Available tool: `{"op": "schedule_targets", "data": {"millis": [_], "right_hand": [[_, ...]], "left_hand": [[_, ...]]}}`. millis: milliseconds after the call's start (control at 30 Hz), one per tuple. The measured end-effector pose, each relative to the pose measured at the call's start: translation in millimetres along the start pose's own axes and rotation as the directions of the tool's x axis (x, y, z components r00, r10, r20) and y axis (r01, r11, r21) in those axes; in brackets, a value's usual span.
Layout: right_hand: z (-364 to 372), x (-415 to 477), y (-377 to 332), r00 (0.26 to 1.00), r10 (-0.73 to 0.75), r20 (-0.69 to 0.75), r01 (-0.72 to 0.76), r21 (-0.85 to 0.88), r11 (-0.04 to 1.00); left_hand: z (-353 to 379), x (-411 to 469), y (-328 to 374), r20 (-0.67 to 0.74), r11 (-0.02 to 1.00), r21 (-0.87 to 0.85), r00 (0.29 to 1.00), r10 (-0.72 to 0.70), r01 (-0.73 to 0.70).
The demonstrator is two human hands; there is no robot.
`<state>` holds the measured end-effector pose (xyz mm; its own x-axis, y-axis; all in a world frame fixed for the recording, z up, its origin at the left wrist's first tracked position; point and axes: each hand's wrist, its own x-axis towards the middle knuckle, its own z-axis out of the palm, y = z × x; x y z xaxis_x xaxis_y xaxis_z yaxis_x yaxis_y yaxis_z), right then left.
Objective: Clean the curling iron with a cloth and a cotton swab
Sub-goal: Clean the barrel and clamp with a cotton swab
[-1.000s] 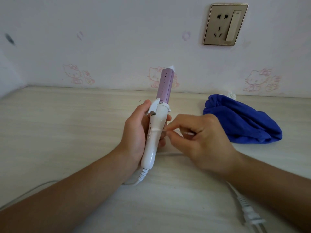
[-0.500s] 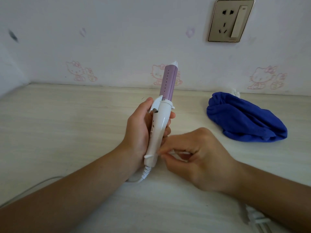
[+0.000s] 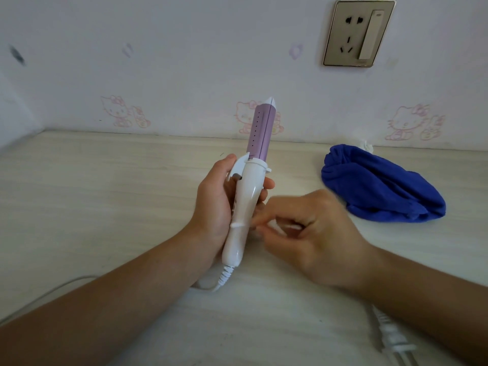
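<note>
My left hand (image 3: 214, 204) grips the white handle of the curling iron (image 3: 247, 196), which stands nearly upright with its purple barrel pointing up toward the wall. My right hand (image 3: 309, 233) pinches a thin white cotton swab (image 3: 237, 225); the swab lies across the lower handle, its tip showing on the left side. The blue cloth (image 3: 380, 186) lies bunched on the table to the right, apart from both hands.
The iron's white cord (image 3: 224, 280) loops under my left wrist, and its plug (image 3: 393, 339) lies at the lower right by my right forearm. A wall socket (image 3: 359, 33) is high on the wall. A small white object (image 3: 365, 146) peeks out behind the cloth.
My right hand has slid the swab down the handle, from near the middle toward the lower part. The iron is held slightly higher and more upright.
</note>
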<state>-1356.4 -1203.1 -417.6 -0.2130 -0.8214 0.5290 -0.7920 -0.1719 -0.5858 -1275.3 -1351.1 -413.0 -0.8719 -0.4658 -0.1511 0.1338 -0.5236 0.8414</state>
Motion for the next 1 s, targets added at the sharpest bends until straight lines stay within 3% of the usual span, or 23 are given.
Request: {"op": "schedule_targets", "data": {"millis": [67, 133, 300, 500, 667, 867, 1000], "right_hand": [[6.4, -4.7, -7.0, 0.995, -0.043, 0.091, 0.046, -0.030, 0.999], [7.3, -3.0, -5.3, 0.995, -0.040, 0.088, 0.044, -0.052, 0.998], [-11.4, 15.4, 8.3, 0.989, 0.017, -0.147, -0.020, -0.023, 1.000], [-23.2, 26.5, 22.2, 0.956, 0.083, -0.283, -0.116, -0.099, 0.988], [-15.5, 16.2, 18.2, 0.982, 0.035, -0.186, -0.044, -0.044, 0.998], [-26.5, 26.1, 28.7, 0.945, 0.077, -0.316, -0.118, -0.112, 0.987], [-11.3, 11.7, 19.1, 0.981, 0.026, -0.193, -0.038, -0.062, 0.997]], "left_hand": [[2.0, -0.4, 0.6, -0.012, 1.000, -0.022, 1.000, -0.016, 0.016], [2.5, 0.1, 0.9, -0.031, 1.000, 0.003, 0.999, -0.008, 0.008], [2.3, -2.0, 0.0, -0.070, 0.989, 0.147, 0.997, -0.024, 0.034], [0.2, -1.9, -4.3, -0.008, 0.975, 0.221, 0.999, -0.034, 0.035], [-0.3, -2.7, -6.1, 0.042, 0.969, 0.247, 0.999, -0.007, -0.003], [-0.6, -4.1, -6.7, 0.039, 0.981, 0.196, 0.999, -0.005, -0.002], [1.7, -5.4, -7.4, 0.025, 0.991, 0.130, 0.999, -0.036, 0.032]]}}
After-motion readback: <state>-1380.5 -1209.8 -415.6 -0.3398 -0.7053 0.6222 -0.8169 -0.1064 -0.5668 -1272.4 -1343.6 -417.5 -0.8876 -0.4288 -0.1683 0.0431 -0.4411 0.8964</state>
